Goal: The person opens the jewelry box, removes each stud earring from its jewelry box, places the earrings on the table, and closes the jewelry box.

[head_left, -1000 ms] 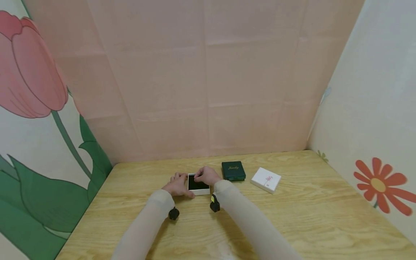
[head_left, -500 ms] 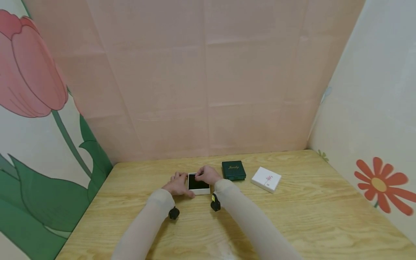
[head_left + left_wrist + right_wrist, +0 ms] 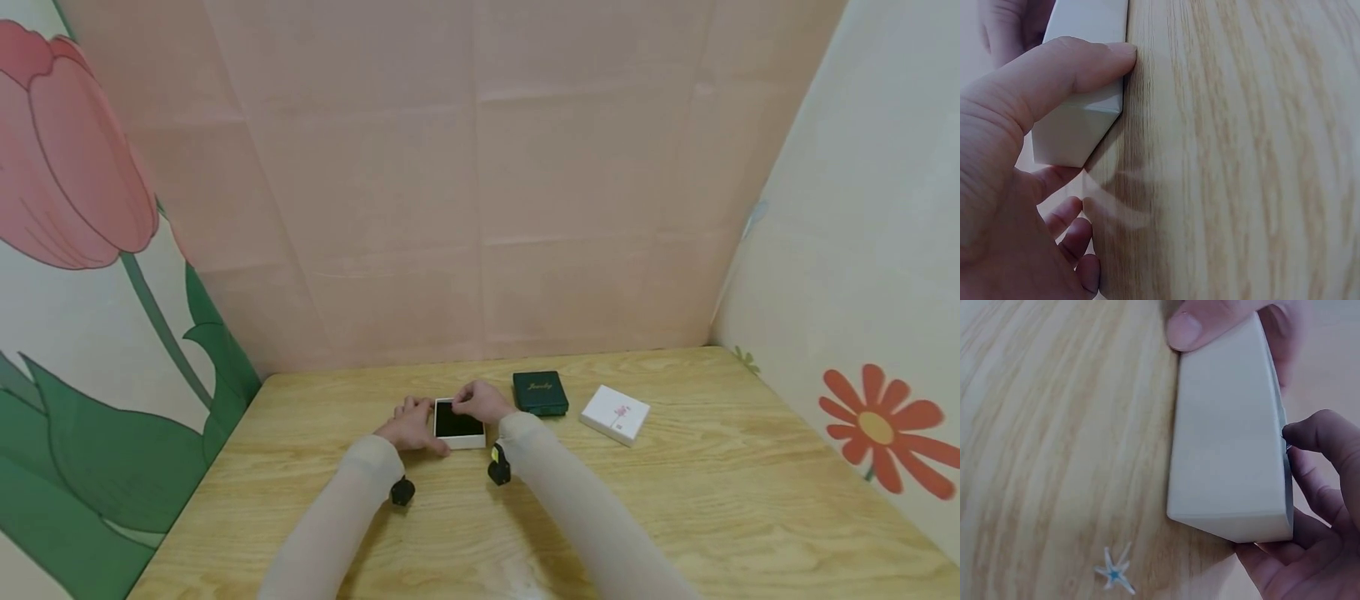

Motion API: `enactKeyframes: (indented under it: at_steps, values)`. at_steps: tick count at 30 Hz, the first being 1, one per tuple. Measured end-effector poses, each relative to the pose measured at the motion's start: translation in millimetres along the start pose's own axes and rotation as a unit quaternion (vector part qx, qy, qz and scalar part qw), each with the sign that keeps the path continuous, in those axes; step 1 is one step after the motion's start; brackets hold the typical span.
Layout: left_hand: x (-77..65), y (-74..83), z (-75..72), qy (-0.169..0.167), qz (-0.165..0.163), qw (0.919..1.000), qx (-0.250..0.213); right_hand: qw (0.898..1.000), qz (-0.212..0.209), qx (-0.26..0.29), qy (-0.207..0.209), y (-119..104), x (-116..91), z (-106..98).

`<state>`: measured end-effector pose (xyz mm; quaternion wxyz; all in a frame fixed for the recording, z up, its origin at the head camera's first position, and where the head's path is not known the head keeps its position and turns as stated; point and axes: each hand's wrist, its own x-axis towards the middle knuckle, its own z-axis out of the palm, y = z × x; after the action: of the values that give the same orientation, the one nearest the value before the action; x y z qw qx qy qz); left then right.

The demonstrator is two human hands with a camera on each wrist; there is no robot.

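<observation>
An open white box [image 3: 460, 442] with a black insert [image 3: 459, 425] lies on the table in the head view. My left hand [image 3: 408, 428] grips its near left corner; in the left wrist view the thumb [image 3: 1079, 65] lies along the front wall and fingers reach round the side. Above the insert, my right hand [image 3: 482, 403] has thumb and forefinger brought together. A tiny shiny bit [image 3: 1289, 447] shows at these fingertips, by the box rim in the right wrist view; I cannot tell what it is.
A dark green jewelry box [image 3: 540, 393] sits just right of my right hand. Farther right is a white lidded box [image 3: 615, 414] with a pink print. On the table beside the open box lies a small white star-shaped piece [image 3: 1114, 572] with a blue centre.
My right fingertips have shifted slightly to the right over the black insert, still held together. The left hand and the boxes stay where they were.
</observation>
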<state>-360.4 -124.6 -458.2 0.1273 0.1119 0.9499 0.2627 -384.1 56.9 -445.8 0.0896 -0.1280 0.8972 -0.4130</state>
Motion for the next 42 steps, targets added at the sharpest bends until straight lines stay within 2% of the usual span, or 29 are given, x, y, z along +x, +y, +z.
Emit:
enactKeyframes:
  at_steps: [8, 17, 19, 24, 30, 34, 42]
  values:
    - [-1.1, 1.3, 0.1, 0.002, 0.001, 1.0, -0.008, 0.997, -0.063, 0.048, -0.009, 6, 5, -14]
    - [0.8, -0.8, 2.0, 0.007, 0.001, 1.0, -0.005, 0.99, -0.069, 0.126, 0.004, -4, -14, -49]
    - [1.3, -0.9, 2.3, 0.008, 0.001, 1.0, -0.005, 0.988, -0.083, 0.132, 0.006, -6, -19, -57]
    - [3.5, -2.1, 3.4, 0.007, -0.002, 1.0, -0.003, 0.986, -0.109, 0.125, 0.007, -10, -33, -74]
    - [5.0, -2.5, 3.7, 0.004, -0.005, 1.0, 0.005, 0.986, -0.125, 0.114, 0.005, -3, -48, -84]
    - [6.1, -3.7, 4.1, 0.006, -0.002, 1.0, 0.002, 0.985, -0.128, 0.12, -0.002, 6, -57, -84]
    - [4.6, -4.0, 4.0, 0.005, 0.0, 1.0, -0.005, 0.988, -0.121, 0.089, -0.019, 29, -71, -72]
